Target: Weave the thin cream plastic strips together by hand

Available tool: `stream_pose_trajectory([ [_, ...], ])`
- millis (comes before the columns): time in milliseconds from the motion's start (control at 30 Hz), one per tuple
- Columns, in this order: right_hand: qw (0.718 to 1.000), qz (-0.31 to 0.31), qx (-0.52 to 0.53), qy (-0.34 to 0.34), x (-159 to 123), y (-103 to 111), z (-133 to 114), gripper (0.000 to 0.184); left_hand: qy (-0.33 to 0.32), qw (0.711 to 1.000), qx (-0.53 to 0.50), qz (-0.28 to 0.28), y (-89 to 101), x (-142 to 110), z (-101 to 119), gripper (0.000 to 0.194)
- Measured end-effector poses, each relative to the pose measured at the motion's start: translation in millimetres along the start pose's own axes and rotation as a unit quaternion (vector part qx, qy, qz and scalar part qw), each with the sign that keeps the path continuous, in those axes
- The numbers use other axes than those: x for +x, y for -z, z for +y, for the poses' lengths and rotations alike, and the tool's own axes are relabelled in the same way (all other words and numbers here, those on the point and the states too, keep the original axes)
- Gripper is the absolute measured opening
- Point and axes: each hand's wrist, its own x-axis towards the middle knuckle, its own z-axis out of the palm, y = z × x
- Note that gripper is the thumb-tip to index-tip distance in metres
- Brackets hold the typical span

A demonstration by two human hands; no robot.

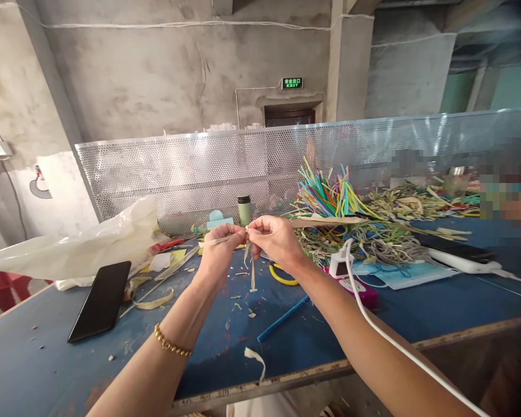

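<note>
Both hands meet above the middle of the blue table [226,359], fingertips nearly touching. My left hand [219,249] is closed in a pinch on a pale, dried-leaf-like strip [252,275], whose ends hang down below the fingers. My right hand [275,240] pinches the same strip from the other side; the exact spot between the fingertips is too small to make out. Behind the hands stands a green bottle with a black cap [244,211]. Yellow-handled scissors [284,276] lie partly hidden under my right hand. Nearer the front edge are a blue stick [282,319] and a loose strip scrap [256,360].
A black phone [99,301] and a whitish plastic bag [95,243] lie at left. Colourful sticks [330,194] and tangled cords [382,243] pile up at right, near a white charger [342,265] with a cable crossing my right forearm. A perforated metal screen [191,174] borders the back.
</note>
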Motion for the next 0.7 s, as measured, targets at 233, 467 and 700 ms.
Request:
stream_pose_trajectory([
  [233,0.999,-0.032,0.023,-0.012,0,4,-4,0.012,-0.003,1.000,-0.009,-0.011,3.0,2,-3,0.012],
  [467,0.997,-0.049,0.053,-0.022,-1,8,-10,0.017,0.014,1.000,-0.010,-0.004,3.3,2,-1,0.013],
  [700,0.997,-0.039,0.054,-0.027,-1,6,-7,0.016,0.019,1.000,0.005,-0.024,3.5,1,0,0.019],
])
